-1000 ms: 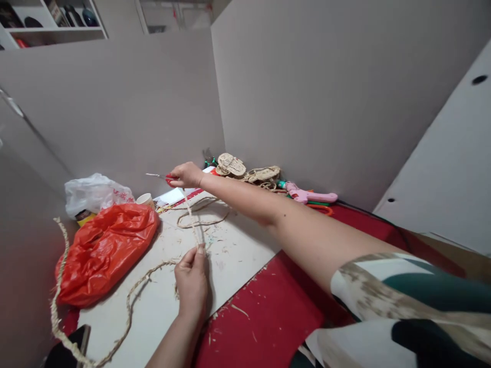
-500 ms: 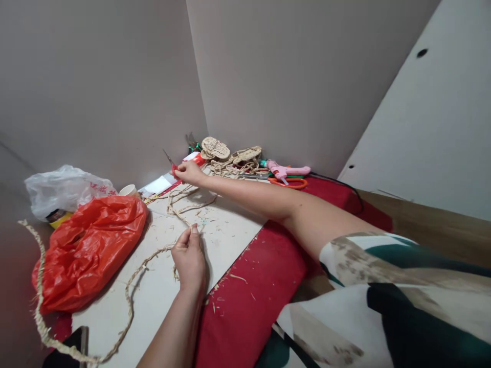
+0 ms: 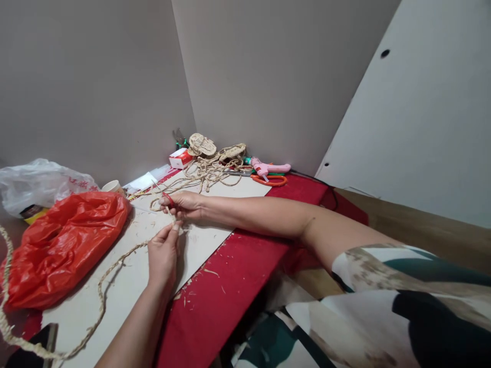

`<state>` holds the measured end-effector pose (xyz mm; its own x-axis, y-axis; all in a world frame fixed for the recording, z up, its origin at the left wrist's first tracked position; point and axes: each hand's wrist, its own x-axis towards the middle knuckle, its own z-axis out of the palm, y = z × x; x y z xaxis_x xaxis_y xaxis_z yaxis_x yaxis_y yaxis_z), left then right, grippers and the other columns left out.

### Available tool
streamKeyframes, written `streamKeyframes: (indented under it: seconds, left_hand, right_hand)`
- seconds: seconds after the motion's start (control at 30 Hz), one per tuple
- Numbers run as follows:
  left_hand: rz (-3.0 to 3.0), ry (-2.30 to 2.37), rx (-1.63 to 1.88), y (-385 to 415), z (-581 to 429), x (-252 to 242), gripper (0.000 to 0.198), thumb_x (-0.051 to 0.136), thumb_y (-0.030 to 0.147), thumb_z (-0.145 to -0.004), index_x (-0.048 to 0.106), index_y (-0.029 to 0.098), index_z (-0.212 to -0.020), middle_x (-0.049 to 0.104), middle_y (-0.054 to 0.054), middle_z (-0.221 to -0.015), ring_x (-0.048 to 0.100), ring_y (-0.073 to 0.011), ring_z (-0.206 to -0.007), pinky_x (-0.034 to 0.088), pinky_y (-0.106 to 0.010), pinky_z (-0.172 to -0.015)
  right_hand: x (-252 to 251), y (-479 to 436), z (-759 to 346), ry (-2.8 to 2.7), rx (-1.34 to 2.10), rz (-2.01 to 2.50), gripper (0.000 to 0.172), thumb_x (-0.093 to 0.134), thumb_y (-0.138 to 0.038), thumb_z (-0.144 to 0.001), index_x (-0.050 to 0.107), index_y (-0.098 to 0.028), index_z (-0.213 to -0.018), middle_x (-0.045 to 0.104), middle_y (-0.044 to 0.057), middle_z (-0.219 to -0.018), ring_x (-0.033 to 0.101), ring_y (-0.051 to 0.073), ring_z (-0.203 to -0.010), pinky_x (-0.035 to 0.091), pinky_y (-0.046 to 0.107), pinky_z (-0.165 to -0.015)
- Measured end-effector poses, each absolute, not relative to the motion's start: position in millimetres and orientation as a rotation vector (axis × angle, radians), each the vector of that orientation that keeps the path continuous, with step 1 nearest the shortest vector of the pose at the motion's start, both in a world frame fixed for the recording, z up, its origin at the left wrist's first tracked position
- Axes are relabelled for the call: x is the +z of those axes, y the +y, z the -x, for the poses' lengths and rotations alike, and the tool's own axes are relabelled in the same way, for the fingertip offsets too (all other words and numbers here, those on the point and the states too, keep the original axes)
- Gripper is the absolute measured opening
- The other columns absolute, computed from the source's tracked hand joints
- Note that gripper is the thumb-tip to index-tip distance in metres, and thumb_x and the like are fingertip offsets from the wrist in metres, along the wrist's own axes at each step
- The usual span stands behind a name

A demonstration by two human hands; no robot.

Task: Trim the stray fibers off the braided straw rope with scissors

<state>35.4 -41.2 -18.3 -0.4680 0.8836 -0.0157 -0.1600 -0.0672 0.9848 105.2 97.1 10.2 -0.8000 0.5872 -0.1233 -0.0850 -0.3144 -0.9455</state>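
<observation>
My left hand (image 3: pixel 164 250) pinches a braided straw rope (image 3: pixel 102 286) between thumb and fingers, above a white board (image 3: pixel 84 306). From there the rope curves down and left to the near edge of the view. Close beyond it, my right hand (image 3: pixel 182 205) has its fingers closed round small red-handled scissors (image 3: pixel 168 199), whose blades point away to the upper left. A short stretch of rope passes between the two hands. Whether the right fingers also touch the rope, I cannot tell.
A red plastic bag (image 3: pixel 69 240) and a clear bag (image 3: pixel 46 184) lie left. At the back are woven straw soles (image 3: pixel 202 145), a red-and-white box (image 3: pixel 180 158), a pink glue gun (image 3: pixel 268 167) and orange-handled scissors (image 3: pixel 274 181). Straw scraps litter the red cloth (image 3: pixel 215 291).
My right hand has come back from the far side of the board, bringing the red scissors beside my left hand. The left hand still pinches the rope. The view has shifted slightly right.
</observation>
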Motion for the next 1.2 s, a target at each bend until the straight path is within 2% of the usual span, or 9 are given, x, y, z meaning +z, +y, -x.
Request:
streamKeyframes:
  seconds: [0.07, 0.2, 0.37, 0.43, 0.57, 0.7, 0.83, 1.03, 1.2]
  left_hand:
    - [-0.814, 1.405, 1.656, -43, -35, -14, 0.046, 0.079, 0.043, -0.064, 0.072, 0.009, -0.093, 0.030, 0.010, -0.048, 0.021, -0.0045, -0.041, 0.014, -0.019, -0.040]
    - [-0.820, 1.468, 1.695, -45, -39, -10, 0.037, 0.078, 0.041, -0.067, 0.070, 0.011, -0.087, 0.031, 0.010, -0.049, 0.023, -0.0053, -0.043, 0.016, -0.019, -0.042]
    - [-1.005, 1.724, 1.738, -46, -47, -13, 0.033, 0.077, 0.044, -0.070, 0.071, 0.013, -0.079, 0.048, 0.004, -0.055, 0.035, -0.0074, -0.050, 0.023, -0.020, -0.046]
    - [-1.020, 1.742, 1.709, -48, -46, -13, 0.033, 0.077, 0.045, -0.071, 0.070, 0.013, -0.078, 0.051, 0.003, -0.058, 0.035, -0.0069, -0.049, 0.024, -0.020, -0.046]
    - [-0.879, 1.581, 1.641, -55, -37, -9, 0.034, 0.081, 0.040, -0.068, 0.070, 0.012, -0.085, 0.052, 0.003, -0.058, 0.029, -0.0040, -0.045, 0.019, -0.019, -0.044]
    - [-0.806, 1.495, 1.630, -62, -34, -7, 0.034, 0.083, 0.033, -0.066, 0.073, 0.011, -0.090, 0.053, 0.002, -0.058, 0.029, -0.0030, -0.045, 0.021, -0.018, -0.044]
    - [-0.812, 1.535, 1.664, -66, -37, -9, 0.028, 0.083, 0.033, -0.065, 0.071, 0.013, -0.081, 0.054, 0.002, -0.059, 0.031, -0.0045, -0.046, 0.024, -0.018, -0.045]
    - [-1.046, 1.880, 1.670, -68, -35, -10, 0.030, 0.079, 0.042, -0.069, 0.070, 0.015, -0.070, 0.061, -0.002, -0.064, 0.044, -0.0094, -0.057, 0.034, -0.020, -0.054]
    - [-0.883, 1.670, 1.656, -64, -33, -12, 0.031, 0.083, 0.040, -0.062, 0.070, 0.015, -0.073, 0.059, 0.000, -0.062, 0.044, -0.0086, -0.052, 0.035, -0.021, -0.051]
  right_hand:
    - [8, 95, -108, -1.409, 2.063, 0.667, 0.019, 0.068, -0.026, -0.083, 0.057, -0.014, -0.074, 0.054, -0.005, -0.058, 0.041, 0.001, -0.046, 0.033, 0.012, -0.041]
    - [1, 92, -113, -1.287, 1.868, 0.715, 0.020, 0.067, -0.022, -0.081, 0.056, -0.014, -0.066, 0.054, -0.006, -0.051, 0.044, 0.002, -0.043, 0.036, 0.013, -0.042]
    - [7, 91, -116, -1.303, 1.688, 0.707, 0.029, 0.066, -0.017, -0.078, 0.051, -0.016, -0.053, 0.045, -0.009, -0.039, 0.041, 0.004, -0.036, 0.032, 0.016, -0.039]
    - [12, 88, -119, -1.333, 1.632, 0.692, 0.034, 0.065, -0.015, -0.077, 0.047, -0.016, -0.049, 0.041, -0.010, -0.036, 0.040, 0.003, -0.035, 0.029, 0.016, -0.039]
    - [15, 82, -122, -1.402, 1.548, 0.658, 0.038, 0.062, -0.013, -0.076, 0.043, -0.016, -0.042, 0.039, -0.010, -0.037, 0.037, 0.002, -0.035, 0.027, 0.017, -0.041]
    - [8, 83, -118, -1.471, 1.487, 0.649, 0.036, 0.060, -0.014, -0.075, 0.044, -0.016, -0.043, 0.039, -0.009, -0.039, 0.038, 0.003, -0.037, 0.028, 0.018, -0.044]
    - [-3, 88, -114, -1.546, 1.369, 0.655, 0.036, 0.061, -0.021, -0.074, 0.041, -0.018, -0.044, 0.037, -0.009, -0.041, 0.038, 0.004, -0.043, 0.028, 0.020, -0.048]
    - [-17, 98, -119, -1.652, 1.197, 0.639, 0.034, 0.062, -0.026, -0.070, 0.040, -0.018, -0.045, 0.035, -0.007, -0.047, 0.032, 0.006, -0.053, 0.026, 0.022, -0.055]
    - [-14, 109, -123, -1.715, 1.164, 0.569, 0.034, 0.060, -0.026, -0.070, 0.040, -0.018, -0.044, 0.036, -0.007, -0.046, 0.033, 0.007, -0.052, 0.024, 0.024, -0.054]
